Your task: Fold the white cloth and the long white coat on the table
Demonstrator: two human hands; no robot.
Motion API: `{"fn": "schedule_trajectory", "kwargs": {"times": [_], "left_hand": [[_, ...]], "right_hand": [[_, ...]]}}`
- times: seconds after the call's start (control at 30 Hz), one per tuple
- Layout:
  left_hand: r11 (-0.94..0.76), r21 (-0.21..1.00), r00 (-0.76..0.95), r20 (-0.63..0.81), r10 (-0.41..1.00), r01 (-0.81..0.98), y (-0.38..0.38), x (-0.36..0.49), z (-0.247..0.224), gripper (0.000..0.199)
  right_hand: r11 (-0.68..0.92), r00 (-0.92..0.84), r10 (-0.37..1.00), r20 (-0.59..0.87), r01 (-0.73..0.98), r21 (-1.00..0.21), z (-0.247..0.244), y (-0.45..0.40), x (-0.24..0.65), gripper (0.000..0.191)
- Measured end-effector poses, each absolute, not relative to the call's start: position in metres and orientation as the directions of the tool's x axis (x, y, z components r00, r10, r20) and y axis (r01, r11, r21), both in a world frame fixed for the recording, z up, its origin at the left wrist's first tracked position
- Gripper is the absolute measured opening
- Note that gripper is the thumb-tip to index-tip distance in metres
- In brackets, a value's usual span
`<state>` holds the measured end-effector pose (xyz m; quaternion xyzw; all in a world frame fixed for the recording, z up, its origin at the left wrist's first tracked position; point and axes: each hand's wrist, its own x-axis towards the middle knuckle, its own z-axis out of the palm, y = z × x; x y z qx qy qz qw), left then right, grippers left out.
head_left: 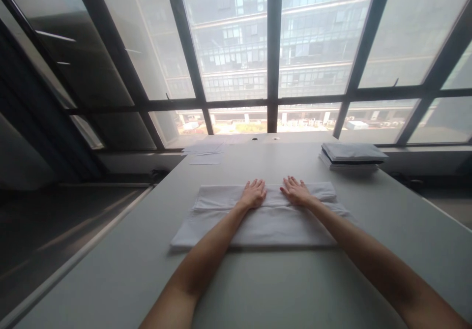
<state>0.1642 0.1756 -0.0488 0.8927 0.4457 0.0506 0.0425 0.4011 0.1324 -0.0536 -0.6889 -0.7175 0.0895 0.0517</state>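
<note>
A white cloth lies folded on the table in front of me, wider than it is deep, with a narrower folded strip along its far side. My left hand rests flat on that strip, left of the cloth's middle, fingers stretched toward the window. Just right of the middle, my right hand lies flat on the same strip with its fingers spread. Neither hand grips the fabric. Both forearms cross over the near part of the cloth and hide some of it.
On the white table, a stack of folded fabric, white with a dark layer, sits at the far right. Loose sheets of paper lie at the far left. Behind the table stands a large framed window; a dark curtain hangs at left.
</note>
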Motion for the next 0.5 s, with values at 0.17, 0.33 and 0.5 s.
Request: {"fn": "schedule_trajectory", "kwargs": {"times": [0.17,0.33,0.5], "left_hand": [[-0.596,0.125,0.595,0.044,0.802,0.793,0.173,0.165,-0.045,0.059],[-0.574,0.114,0.572,0.051,0.819,0.811,0.173,0.163,-0.043,0.06],[-0.517,0.133,0.517,0.035,0.855,0.846,0.185,0.13,-0.047,0.065]], "right_hand": [[-0.186,0.182,0.982,-0.048,0.977,-0.106,-0.06,0.117,0.477,0.073],[-0.19,0.191,0.982,0.006,0.979,-0.072,-0.062,0.113,0.486,0.072],[-0.19,0.192,0.981,0.009,0.978,-0.09,-0.064,0.113,0.484,0.07]]}}
